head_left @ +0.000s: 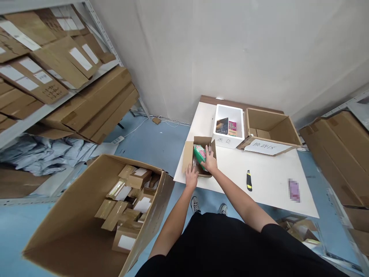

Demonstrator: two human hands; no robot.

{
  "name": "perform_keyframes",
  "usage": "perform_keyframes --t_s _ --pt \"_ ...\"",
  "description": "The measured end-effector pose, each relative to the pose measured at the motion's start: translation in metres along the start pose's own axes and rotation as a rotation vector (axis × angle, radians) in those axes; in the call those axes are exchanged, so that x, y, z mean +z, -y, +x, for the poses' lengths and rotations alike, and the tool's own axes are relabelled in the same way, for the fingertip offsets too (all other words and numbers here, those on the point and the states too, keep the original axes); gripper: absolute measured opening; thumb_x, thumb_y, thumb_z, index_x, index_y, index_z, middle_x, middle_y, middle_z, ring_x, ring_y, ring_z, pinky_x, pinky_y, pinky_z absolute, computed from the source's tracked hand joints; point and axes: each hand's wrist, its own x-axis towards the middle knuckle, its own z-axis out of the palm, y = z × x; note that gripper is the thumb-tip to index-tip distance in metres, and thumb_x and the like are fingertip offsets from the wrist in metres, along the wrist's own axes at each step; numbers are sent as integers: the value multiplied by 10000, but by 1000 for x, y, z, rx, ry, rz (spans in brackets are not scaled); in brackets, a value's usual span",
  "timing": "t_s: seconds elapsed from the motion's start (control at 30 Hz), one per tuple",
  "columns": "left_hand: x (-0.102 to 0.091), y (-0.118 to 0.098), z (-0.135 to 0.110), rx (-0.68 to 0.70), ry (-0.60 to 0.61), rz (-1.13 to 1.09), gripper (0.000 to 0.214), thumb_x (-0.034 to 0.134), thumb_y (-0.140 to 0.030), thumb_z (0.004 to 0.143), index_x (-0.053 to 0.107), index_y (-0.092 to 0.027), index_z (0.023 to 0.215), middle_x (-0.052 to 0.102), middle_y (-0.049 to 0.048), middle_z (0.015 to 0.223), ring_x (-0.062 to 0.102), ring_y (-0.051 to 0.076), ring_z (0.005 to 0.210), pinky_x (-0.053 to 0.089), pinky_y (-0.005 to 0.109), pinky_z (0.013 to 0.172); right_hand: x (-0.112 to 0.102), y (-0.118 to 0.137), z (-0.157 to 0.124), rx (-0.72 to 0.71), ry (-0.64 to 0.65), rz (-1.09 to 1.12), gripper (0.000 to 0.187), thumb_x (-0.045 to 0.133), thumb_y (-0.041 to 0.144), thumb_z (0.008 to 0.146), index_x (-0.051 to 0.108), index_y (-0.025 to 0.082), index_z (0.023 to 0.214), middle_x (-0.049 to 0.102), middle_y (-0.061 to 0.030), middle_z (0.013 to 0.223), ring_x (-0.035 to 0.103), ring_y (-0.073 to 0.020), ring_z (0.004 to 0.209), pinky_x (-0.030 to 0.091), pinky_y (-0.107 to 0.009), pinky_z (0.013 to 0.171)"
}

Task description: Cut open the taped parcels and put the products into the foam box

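Note:
A small open cardboard box stands at the near left edge of the white table. Inside it lies a green packaged item. My right hand reaches into the box with fingers stretched over the green item, touching it. My left hand rests on the box's near left side, fingers curled on its rim and flap.
A white bin holding small books and an open cardboard box with a paper label stand further back. A yellow-black utility knife lies on the table. A large carton of small parcels sits on the floor at left, beside shelves of flat boxes.

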Motion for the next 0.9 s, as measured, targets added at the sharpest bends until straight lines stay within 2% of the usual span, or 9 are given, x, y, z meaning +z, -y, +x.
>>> perform_keyframes --t_s 0.1,0.2,0.3,0.4,0.53,0.63,0.73,0.83,0.9 --pt "0 0 0 0 -25 -19 218 598 -201 964 803 -263 1001 622 75 1515 290 358 1592 210 641 1282 -9 -3 -5 -49 -39 9 1157 763 343 854 -17 360 1709 295 -182 1662 713 -283 1054 548 -354 819" --pt "-3 0 1 -5 -29 -65 214 612 -186 950 803 -272 991 620 65 1517 270 354 1601 182 634 1293 -13 -7 -7 -54 -60 32 1161 776 327 838 11 361 1711 297 -176 1660 700 -284 1084 547 -347 825" --pt "-10 0 1 -22 -6 -103 184 659 -167 909 804 -269 960 600 72 1539 244 365 1610 153 625 1301 -17 -10 -12 -67 -79 77 1104 755 316 834 82 363 1707 397 -144 1597 692 -279 1088 544 -345 836" --pt "-19 2 1 -37 13 -111 193 682 -148 879 805 -270 964 600 80 1536 239 367 1612 140 616 1306 -24 -13 -20 -99 -116 149 975 716 319 845 218 345 1682 532 -103 1463 677 -277 1102 545 -350 861" --pt "-31 4 0 -45 29 -80 216 662 -137 878 803 -273 969 592 73 1542 242 353 1614 166 597 1308 -44 -32 -31 -114 -199 250 878 719 330 811 369 304 1616 591 -94 1385 660 -292 1123 555 -379 895" --pt "-40 5 1 -44 91 -41 218 711 -135 823 798 -259 980 554 77 1578 187 373 1627 164 606 1307 -68 -69 -39 -119 -268 300 858 728 335 779 416 298 1577 616 -86 1365 651 -301 1143 554 -409 928" --pt "-54 4 3 -83 190 -15 451 766 -126 736 770 -247 1171 483 116 1634 145 421 1626 177 640 1290 -91 -123 -46 -88 -284 287 848 758 332 747 455 296 1539 643 -83 1366 657 -305 1148 540 -409 941" --pt "-73 -12 11 -155 214 -17 676 741 -142 759 647 -226 1423 428 159 1663 227 447 1595 265 634 1253 -101 -179 -52 -35 -184 211 875 792 320 731 459 305 1540 693 -76 1310 680 -301 1105 524 -377 910" --pt "-83 -38 21 -130 149 -66 647 673 -175 846 592 -228 1486 479 157 1622 378 411 1525 350 576 1222 -97 -209 -52 -16 -64 123 903 808 300 720 456 306 1551 722 -75 1264 694 -297 1068 511 -346 870"
